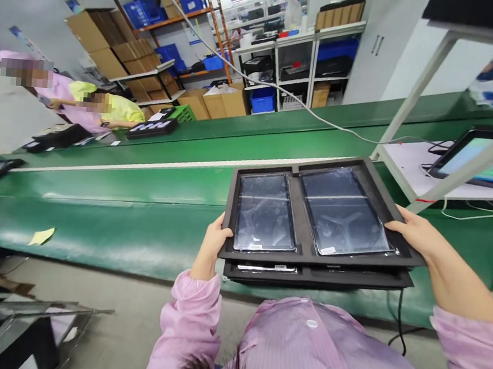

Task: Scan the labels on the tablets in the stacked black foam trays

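Left hand [213,240] and right hand [411,230] are gripping opposite edges of the top black tray [304,243], two wrapped tablets [265,211] lying inside, above the green surface [140,227].

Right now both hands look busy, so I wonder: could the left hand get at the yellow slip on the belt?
Probably not: the left hand grips the stacked trays, and the yellow slip lies far left.

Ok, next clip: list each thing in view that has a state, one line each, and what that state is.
Top tray: held at both side edges, stacked on a second tray.
Lower tray: underneath, only its front edge showing.
Two tablets: lying flat in the top tray's compartments, screens dark.
Left hand: gripping the tray's left edge.
Right hand: gripping its right edge.
Monitor: lit.
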Motion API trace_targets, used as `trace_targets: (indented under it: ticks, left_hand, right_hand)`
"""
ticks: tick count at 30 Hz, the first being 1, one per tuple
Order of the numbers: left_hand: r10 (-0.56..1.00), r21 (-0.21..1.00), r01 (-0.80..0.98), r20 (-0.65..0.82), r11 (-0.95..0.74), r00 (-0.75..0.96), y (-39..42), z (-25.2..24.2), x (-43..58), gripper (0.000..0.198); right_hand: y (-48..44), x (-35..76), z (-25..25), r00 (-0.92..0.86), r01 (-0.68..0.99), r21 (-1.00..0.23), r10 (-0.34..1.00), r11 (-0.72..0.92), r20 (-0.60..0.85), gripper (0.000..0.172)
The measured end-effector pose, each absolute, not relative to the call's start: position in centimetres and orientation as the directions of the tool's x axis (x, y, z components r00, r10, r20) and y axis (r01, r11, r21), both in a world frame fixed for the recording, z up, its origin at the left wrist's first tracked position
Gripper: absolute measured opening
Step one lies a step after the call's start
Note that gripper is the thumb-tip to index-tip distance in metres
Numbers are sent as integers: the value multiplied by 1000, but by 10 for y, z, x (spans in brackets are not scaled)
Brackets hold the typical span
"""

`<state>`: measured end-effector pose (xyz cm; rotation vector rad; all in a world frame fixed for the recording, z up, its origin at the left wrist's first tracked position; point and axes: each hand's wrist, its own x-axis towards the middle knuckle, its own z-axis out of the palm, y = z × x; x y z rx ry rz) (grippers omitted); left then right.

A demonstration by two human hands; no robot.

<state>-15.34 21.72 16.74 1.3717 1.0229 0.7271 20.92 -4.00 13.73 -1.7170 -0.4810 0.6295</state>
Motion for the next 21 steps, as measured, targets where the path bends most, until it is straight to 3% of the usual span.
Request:
trace_targets:
  ticks: [7, 10, 16, 21]
  left_hand:
    - [842, 962, 55, -260, 267, 473, 228, 147, -147, 75]
    - [823, 939, -11, -294, 342, 485, 221, 139, -153, 79]
    - [821, 930, -90, -266, 357, 506, 219, 147, -154, 87]
    - [831, 938, -192, -146, 289, 537, 231, 156, -142, 81]
  right_hand:
    - [-49, 195, 125, 672, -261, -945, 665, -199, -325, 65]
    - [-62, 180, 113, 668, -336, -932, 664, -132, -335, 60]
    - [-58, 179, 112, 694, -356, -934, 677, 28, -244, 60]
    - [-38, 202, 119, 708, -311, -941, 693, 132, -136, 61]
